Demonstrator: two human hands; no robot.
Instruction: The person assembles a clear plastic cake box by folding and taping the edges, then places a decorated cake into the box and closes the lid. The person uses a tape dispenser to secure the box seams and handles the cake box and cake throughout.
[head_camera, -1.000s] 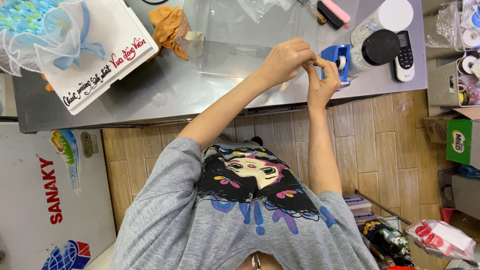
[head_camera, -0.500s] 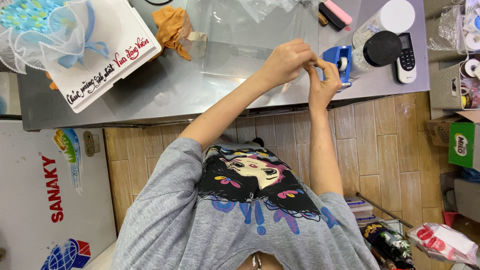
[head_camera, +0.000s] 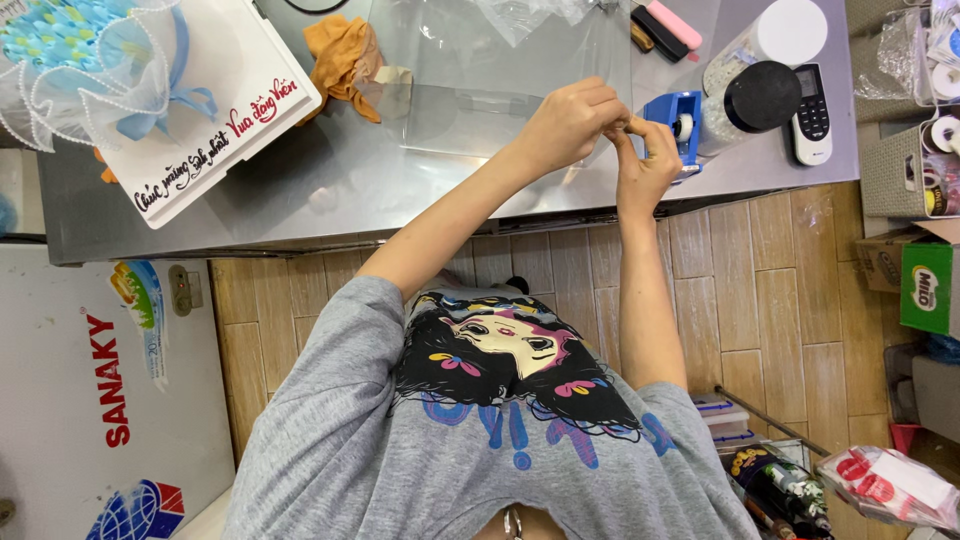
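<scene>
Not much has moved in the last second: both hands are still bunched together over the right end of the steel desk (head_camera: 300, 190). The left hand (head_camera: 568, 122) has its fingers curled shut, and the right hand (head_camera: 645, 165) pinches up against it. They look clamped on a bit of tape, too small to be sure. The blue tape dispenser (head_camera: 676, 118) sits just beside the right hand, and the clear plastic sheet (head_camera: 470, 90) lies flat under the left. So the fiddly pinching stage is still going, I'd say.
</scene>
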